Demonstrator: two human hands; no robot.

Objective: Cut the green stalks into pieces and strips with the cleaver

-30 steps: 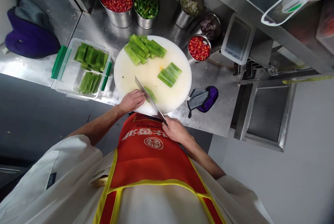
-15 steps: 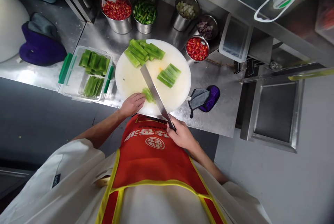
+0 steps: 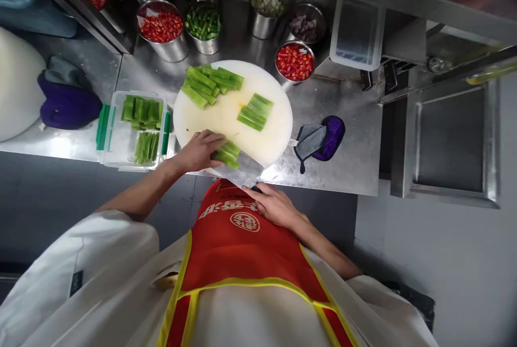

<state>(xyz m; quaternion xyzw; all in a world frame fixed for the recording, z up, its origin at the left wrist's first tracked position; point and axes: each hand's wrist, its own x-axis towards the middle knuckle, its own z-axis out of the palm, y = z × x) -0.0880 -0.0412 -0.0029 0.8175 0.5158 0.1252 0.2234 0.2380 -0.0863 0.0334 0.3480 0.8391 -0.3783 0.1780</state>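
Observation:
My right hand (image 3: 272,204) grips the handle of a cleaver (image 3: 248,172) at the near edge of the round white cutting board (image 3: 202,120). The blade lies flat, with a small bunch of cut celery (image 3: 228,154) at its left end. Curled round the left side of that bunch, my left hand (image 3: 202,150) has its fingers over and beside the pieces. Farther back on the board lie a pile of celery sticks (image 3: 208,85) and a neat flat group of celery pieces (image 3: 256,112).
Left of the board stands a clear container (image 3: 117,145) with celery in two groups. Metal pots of red chillies (image 3: 161,28), green chopped pieces (image 3: 203,23) and other ingredients line the back. A purple and grey cloth item (image 3: 323,139) lies right, near the counter edge.
The cleaver has turned from edge-down to flat beside the small celery bunch. My left hand has moved over that bunch and closed round it. The view has shifted a little.

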